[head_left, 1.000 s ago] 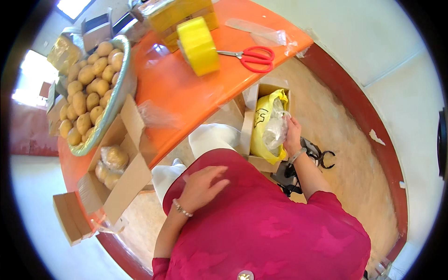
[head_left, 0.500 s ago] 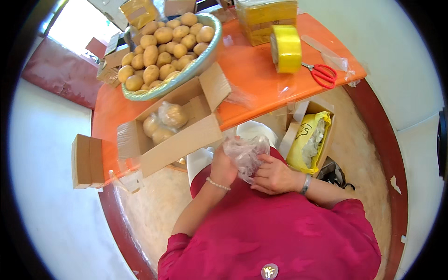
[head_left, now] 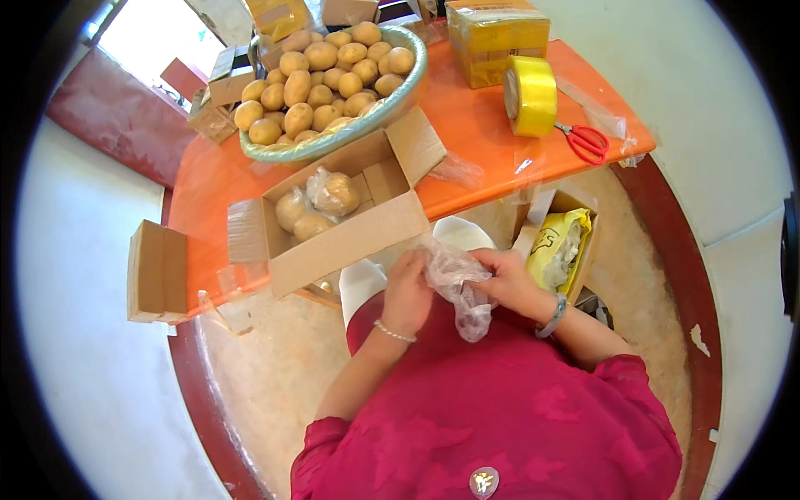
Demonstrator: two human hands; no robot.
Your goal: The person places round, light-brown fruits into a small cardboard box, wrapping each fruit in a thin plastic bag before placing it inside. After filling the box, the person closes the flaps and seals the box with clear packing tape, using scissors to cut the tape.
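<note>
Over my lap I hold a thin clear plastic bag (head_left: 460, 279), crumpled and hanging downward. My left hand (head_left: 407, 292) is closed on its left edge. On the other side, my right hand (head_left: 515, 282) pinches it between thumb and fingers. Beyond my hands an open cardboard box (head_left: 350, 247) lies at the table edge. Inside it sit several yellow-brown round fruits or tubers (head_left: 336, 193), at least some wrapped in clear plastic. A large basin (head_left: 419, 83) lined with pale green plastic is heaped with the same loose produce (head_left: 321, 57).
On the orange table (head_left: 467, 125) are a yellow tape roll (head_left: 533, 96), red-handled scissors (head_left: 588, 143) and a taped carton (head_left: 497, 46). A small closed box (head_left: 158, 271) stands at the left edge. Below right, a carton holds a yellow bag (head_left: 560, 246) of clear plastic.
The plastic bag has shifted from a bunched wad to hanging lower between my hands. My right hand has moved up and right. The view has shifted slightly.
</note>
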